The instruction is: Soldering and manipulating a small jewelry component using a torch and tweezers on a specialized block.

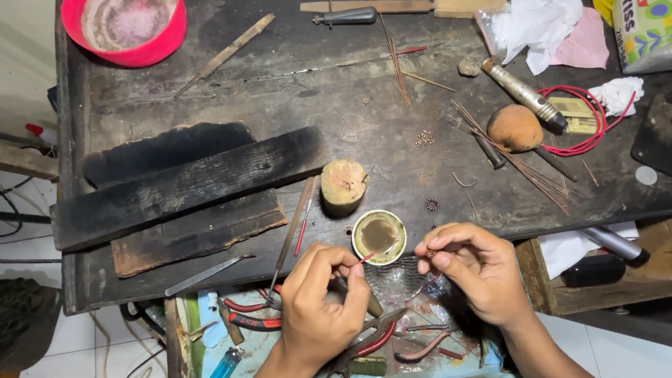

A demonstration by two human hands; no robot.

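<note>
At a scorched dark work surface, a person's left hand pinches a thin red-tipped stick, its tip poised at the rim of a small round dish of brownish paste, while the right hand holds a tiny copper ring between thumb and fingertips, just beside the dish. The work appears to be at the dabbing stage; bringing tip to ring would call for a steady, fine touch. At the far right corner lies a soft tissue packet, white with green, yellow and red print.
</note>
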